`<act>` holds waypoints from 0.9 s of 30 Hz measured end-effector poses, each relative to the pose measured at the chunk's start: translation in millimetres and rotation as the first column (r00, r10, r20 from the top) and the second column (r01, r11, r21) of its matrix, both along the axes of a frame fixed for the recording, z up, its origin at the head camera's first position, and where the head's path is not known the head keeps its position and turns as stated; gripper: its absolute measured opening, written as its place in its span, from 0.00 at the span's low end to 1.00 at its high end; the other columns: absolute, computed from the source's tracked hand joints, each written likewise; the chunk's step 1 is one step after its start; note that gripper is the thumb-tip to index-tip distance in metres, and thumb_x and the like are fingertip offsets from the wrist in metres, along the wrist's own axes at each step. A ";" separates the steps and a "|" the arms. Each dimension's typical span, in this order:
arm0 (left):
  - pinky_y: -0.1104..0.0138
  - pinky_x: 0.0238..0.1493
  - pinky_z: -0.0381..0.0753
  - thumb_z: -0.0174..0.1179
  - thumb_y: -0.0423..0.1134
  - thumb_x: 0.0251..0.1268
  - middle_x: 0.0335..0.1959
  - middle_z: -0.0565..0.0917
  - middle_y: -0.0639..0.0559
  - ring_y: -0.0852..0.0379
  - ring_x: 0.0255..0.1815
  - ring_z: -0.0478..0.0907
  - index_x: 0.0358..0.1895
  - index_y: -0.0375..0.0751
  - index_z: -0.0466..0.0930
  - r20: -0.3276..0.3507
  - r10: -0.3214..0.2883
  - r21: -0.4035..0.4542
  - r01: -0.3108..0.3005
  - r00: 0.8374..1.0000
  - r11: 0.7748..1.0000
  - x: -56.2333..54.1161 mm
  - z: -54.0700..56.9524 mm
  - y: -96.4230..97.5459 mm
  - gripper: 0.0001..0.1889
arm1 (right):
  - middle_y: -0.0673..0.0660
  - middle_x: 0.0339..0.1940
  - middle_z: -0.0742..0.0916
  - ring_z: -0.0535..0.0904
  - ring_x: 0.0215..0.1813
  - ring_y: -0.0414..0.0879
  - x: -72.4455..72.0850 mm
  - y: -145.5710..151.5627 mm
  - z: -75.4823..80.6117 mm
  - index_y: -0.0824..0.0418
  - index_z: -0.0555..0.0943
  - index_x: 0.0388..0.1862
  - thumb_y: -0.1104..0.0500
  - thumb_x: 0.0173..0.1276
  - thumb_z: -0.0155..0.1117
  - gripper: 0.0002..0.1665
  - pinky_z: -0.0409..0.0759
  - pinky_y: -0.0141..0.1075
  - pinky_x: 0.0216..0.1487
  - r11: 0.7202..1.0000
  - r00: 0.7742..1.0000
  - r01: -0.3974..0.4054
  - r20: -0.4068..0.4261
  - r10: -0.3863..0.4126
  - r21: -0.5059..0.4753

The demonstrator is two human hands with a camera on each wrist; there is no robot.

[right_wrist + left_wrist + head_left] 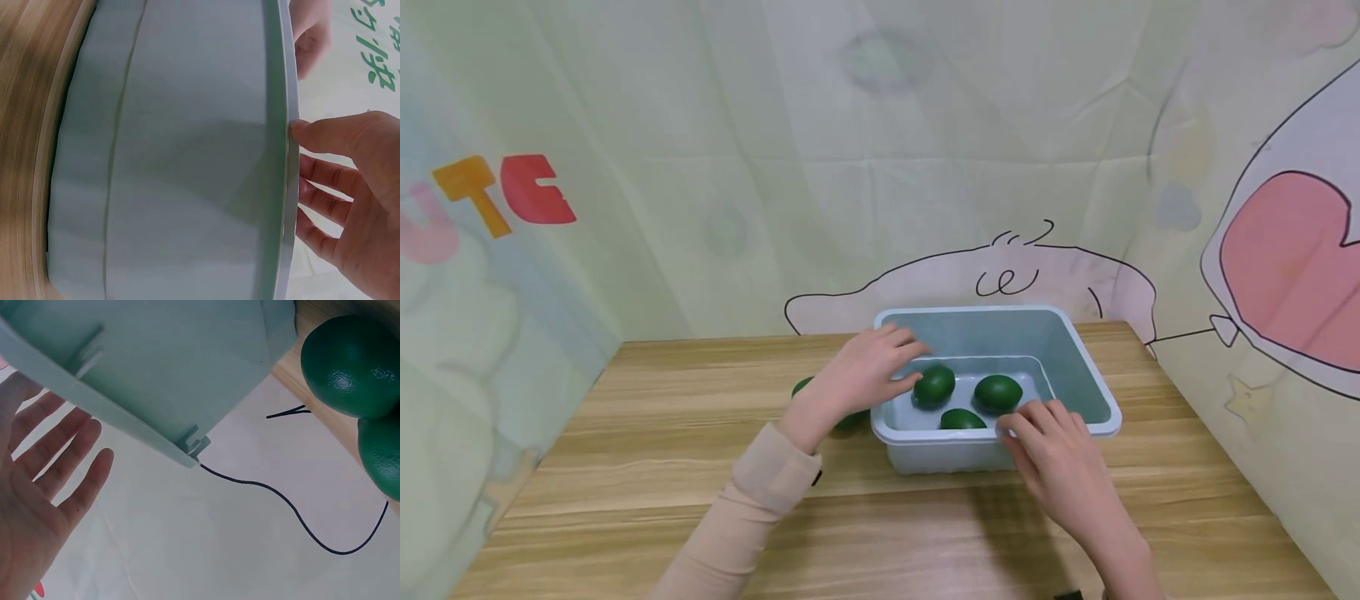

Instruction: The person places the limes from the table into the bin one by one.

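Observation:
A pale blue-grey plastic basin (947, 456) stands on the wooden table, with three dark green oval fruits (997, 394) inside, lime-like in look. My left hand (867, 367) hovers over the basin's left rim, its fingers spread and nothing held. At the front rim, my right hand (1060, 471) pinches the edge, thumb outside and fingers over the top. More green fruits (350, 365) lie on the table left of the basin, partly hidden behind my left wrist in the head view. The right wrist view shows the basin's outer wall (187, 156) beside the right thumb.
The wooden table (685, 433) reaches back to a light printed cloth (737, 208) that hangs behind and along both sides. The basin sits near the table's back edge, right of the middle. A small black item (1067, 595) shows near my right wrist.

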State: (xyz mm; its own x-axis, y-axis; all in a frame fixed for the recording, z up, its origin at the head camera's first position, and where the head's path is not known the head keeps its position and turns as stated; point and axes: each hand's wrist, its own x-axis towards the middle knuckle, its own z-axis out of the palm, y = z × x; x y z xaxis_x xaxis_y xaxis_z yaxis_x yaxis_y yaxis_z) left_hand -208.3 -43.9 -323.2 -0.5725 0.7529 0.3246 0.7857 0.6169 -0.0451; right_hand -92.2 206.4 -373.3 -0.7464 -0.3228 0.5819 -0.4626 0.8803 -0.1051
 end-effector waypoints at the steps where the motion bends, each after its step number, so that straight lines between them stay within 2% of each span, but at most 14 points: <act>1: 0.66 0.40 0.77 0.59 0.45 0.66 0.45 0.82 0.55 0.57 0.46 0.76 0.53 0.48 0.80 0.003 0.003 0.001 -0.003 1.000 1.000 0.6 -0.4 -0.7 0.15 | 0.46 0.34 0.81 0.71 0.40 0.44 0.1 0.0 0.0 0.51 0.82 0.37 0.62 0.57 0.70 0.10 0.66 0.36 0.38 1.000 1.000 0.002 0.001 -0.002 0.000; 8: 0.65 0.44 0.78 0.59 0.44 0.66 0.46 0.82 0.53 0.56 0.46 0.77 0.53 0.47 0.81 0.030 -0.002 0.010 0.002 1.000 1.000 5.5 -3.0 -4.8 0.15 | 0.47 0.34 0.82 0.72 0.40 0.44 -0.2 0.4 0.2 0.51 0.83 0.37 0.62 0.57 0.70 0.10 0.67 0.37 0.37 1.000 1.000 -0.004 -0.012 0.004 0.004; 15: 0.65 0.44 0.78 0.61 0.44 0.64 0.44 0.81 0.53 0.55 0.47 0.77 0.52 0.46 0.81 0.003 -0.013 0.041 0.013 1.000 0.999 8.2 -7.7 -11.2 0.15 | 0.47 0.34 0.81 0.72 0.40 0.45 0.0 0.3 0.2 0.51 0.82 0.37 0.62 0.58 0.70 0.09 0.66 0.36 0.37 1.000 1.000 -0.007 -0.010 0.007 0.001; 27: 0.61 0.48 0.79 0.60 0.44 0.65 0.47 0.82 0.52 0.53 0.49 0.78 0.53 0.45 0.81 0.015 0.018 0.077 -0.019 1.000 0.997 14.0 -16.0 -25.5 0.15 | 0.47 0.34 0.81 0.72 0.40 0.45 -0.2 0.1 -0.1 0.51 0.82 0.37 0.63 0.57 0.70 0.10 0.66 0.36 0.37 1.000 1.000 -0.009 -0.019 0.009 -0.001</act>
State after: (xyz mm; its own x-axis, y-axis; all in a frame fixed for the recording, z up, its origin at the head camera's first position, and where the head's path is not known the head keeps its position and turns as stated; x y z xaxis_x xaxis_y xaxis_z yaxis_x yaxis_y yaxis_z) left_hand -194.3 -69.3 -339.2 -0.5913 0.7151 0.3729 0.7741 0.6329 0.0138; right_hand -92.4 206.5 -373.4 -0.7324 -0.3291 0.5961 -0.4724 0.8760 -0.0968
